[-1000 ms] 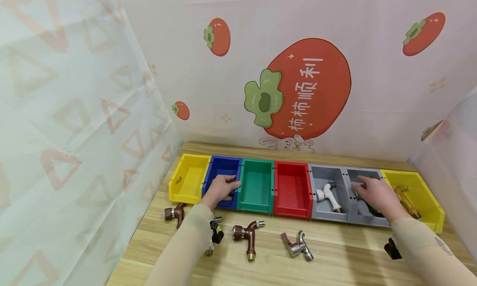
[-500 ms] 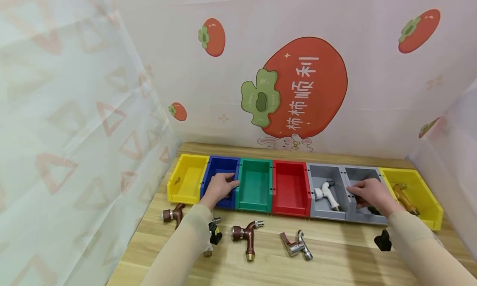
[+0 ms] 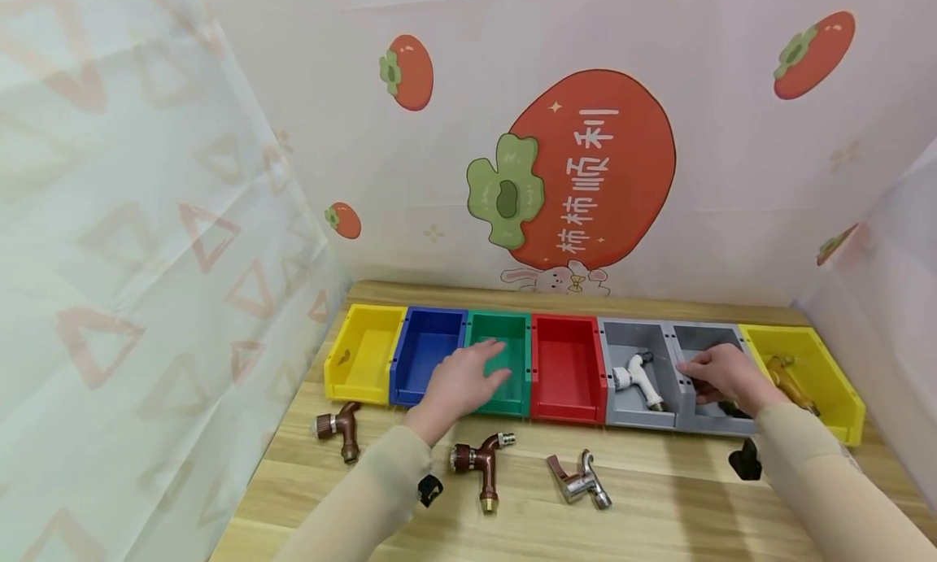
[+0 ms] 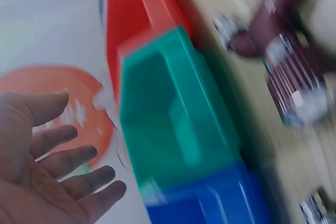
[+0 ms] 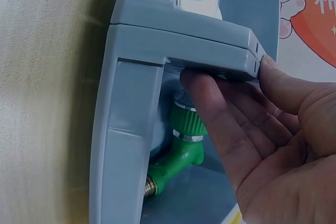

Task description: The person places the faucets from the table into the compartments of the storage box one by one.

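My left hand hovers over the fronts of the blue bin and the green bin, holding nothing. Its fingers spread loosely in the left wrist view. My right hand pinches the side wall of the right grey bin, where it meets the left grey bin. The thumb lies on one side, the fingers on the other. Below those fingers a green tap lies inside the right grey bin. A white tap lies in the left grey bin.
A brown tap lies at the left, another brown tap mid-table, and a chrome tap to its right. The row also has a left yellow bin, a red bin and a right yellow bin holding a golden tap.
My left hand has let go of the wall between the blue and green bins and moved right. My right hand has moved left from above the right grey bin onto its side wall.
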